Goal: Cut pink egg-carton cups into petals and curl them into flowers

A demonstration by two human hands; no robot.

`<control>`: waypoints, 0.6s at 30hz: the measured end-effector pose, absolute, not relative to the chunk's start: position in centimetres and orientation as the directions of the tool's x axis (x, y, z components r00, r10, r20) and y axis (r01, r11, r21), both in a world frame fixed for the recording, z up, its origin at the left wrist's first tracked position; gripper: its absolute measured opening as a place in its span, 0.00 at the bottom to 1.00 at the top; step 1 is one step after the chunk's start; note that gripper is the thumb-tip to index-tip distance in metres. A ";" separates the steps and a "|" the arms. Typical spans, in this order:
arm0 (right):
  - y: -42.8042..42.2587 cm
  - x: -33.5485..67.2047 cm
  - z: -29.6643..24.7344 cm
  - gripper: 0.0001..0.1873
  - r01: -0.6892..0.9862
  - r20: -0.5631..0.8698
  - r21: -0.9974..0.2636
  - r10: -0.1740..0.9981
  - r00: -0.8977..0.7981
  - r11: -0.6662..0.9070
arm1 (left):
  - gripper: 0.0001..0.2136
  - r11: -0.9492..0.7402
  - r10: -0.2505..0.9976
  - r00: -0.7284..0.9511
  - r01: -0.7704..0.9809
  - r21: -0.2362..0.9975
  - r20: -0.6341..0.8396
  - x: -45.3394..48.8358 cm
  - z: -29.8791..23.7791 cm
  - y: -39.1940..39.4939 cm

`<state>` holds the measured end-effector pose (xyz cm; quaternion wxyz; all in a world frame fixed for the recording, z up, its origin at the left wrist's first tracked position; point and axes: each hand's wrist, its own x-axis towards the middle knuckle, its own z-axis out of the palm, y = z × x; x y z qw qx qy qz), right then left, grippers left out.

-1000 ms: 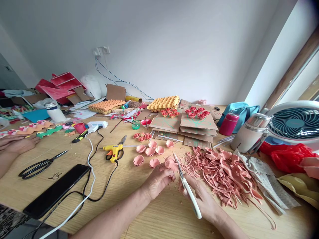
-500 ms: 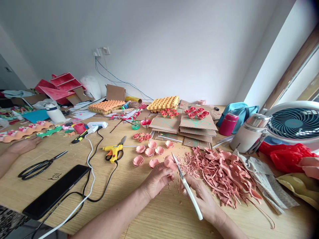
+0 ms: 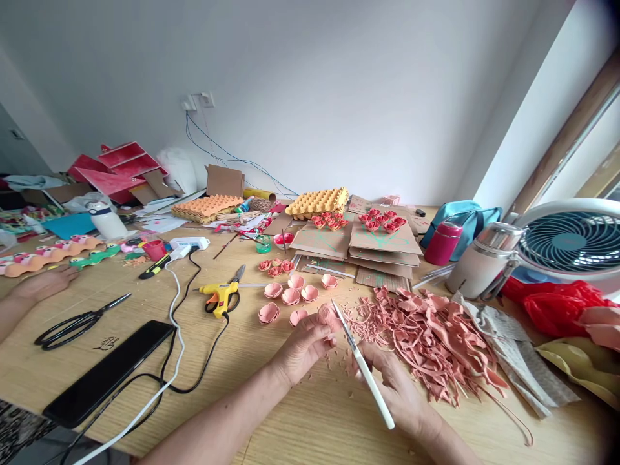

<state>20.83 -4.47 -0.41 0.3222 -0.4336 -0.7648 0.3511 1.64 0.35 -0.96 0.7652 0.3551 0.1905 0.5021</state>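
My left hand (image 3: pixel 307 342) pinches a small pink cup-shaped piece (image 3: pixel 330 316), its far side turned up between thumb and fingers. White-handled scissors (image 3: pixel 365 371) are in my right hand (image 3: pixel 392 384), their blades slanting up to the right edge of that piece. Just beyond my left hand, several pink flower cups (image 3: pixel 290 296) sit on the wooden table (image 3: pixel 271 420). To the right of the blades lies a heap of pink strips and trimmings (image 3: pixel 436 342), with small crumbs scattered below my hands.
A yellow glue gun (image 3: pixel 220 297), black scissors (image 3: pixel 80 326), a phone (image 3: pixel 109 374) and cables lie left. Stacked cardboard (image 3: pixel 385 242) bears red flowers. A thermos (image 3: pixel 482 261) and a fan (image 3: pixel 574 239) stand right. Another person's hand (image 3: pixel 43 284) rests far left.
Almost nothing differs. The scissor tips have shifted very slightly left against the pink piece; both hands keep their hold.
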 end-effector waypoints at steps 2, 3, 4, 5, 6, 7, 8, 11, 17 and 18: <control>-4.5 20.9 -0.3 0.19 0.433 0.181 -0.822 0.891 -0.416 0.369 | 0.08 0.233 0.905 0.420 -0.626 0.744 0.070 1.6 -1.0 0.5; -4.5 20.9 -0.3 0.19 0.430 0.178 -0.826 0.892 -0.415 0.365 | 0.08 0.228 0.907 0.415 -0.624 0.748 0.069 1.5 -1.0 0.5; -4.5 20.9 -0.3 0.18 0.426 0.176 -0.830 0.894 -0.413 0.360 | 0.08 0.225 0.908 0.412 -0.623 0.749 0.070 1.5 -1.0 0.6; -4.4 20.9 -0.3 0.18 0.423 0.175 -0.833 0.895 -0.410 0.357 | 0.08 0.224 0.908 0.414 -0.622 0.750 0.072 1.4 -1.0 0.6; -4.4 20.9 -0.3 0.18 0.422 0.176 -0.834 0.897 -0.406 0.355 | 0.08 0.225 0.907 0.415 -0.623 0.749 0.073 1.4 -1.0 0.6; -4.4 21.0 -0.3 0.18 0.422 0.178 -0.835 0.899 -0.400 0.354 | 0.08 0.227 0.907 0.414 -0.626 0.746 0.071 1.4 -1.0 0.6; -4.4 21.0 -0.3 0.18 0.424 0.180 -0.835 0.902 -0.393 0.351 | 0.08 0.231 0.909 0.412 -0.629 0.742 0.067 1.4 -1.0 0.6; -4.2 20.9 -0.4 0.18 0.417 0.175 -0.848 0.916 -0.362 0.327 | 0.09 0.242 0.912 0.407 -0.616 0.749 0.040 1.3 -1.0 0.6; -3.6 20.8 -1.1 0.16 0.141 0.162 -0.969 0.955 -0.247 0.201 | 0.09 0.149 0.891 0.446 -0.461 0.875 0.083 1.4 -0.3 0.2; -3.5 20.7 -1.2 0.17 0.076 0.162 -0.980 0.961 -0.225 0.183 | 0.09 0.126 0.886 0.455 -0.427 0.895 0.092 1.5 -0.1 0.0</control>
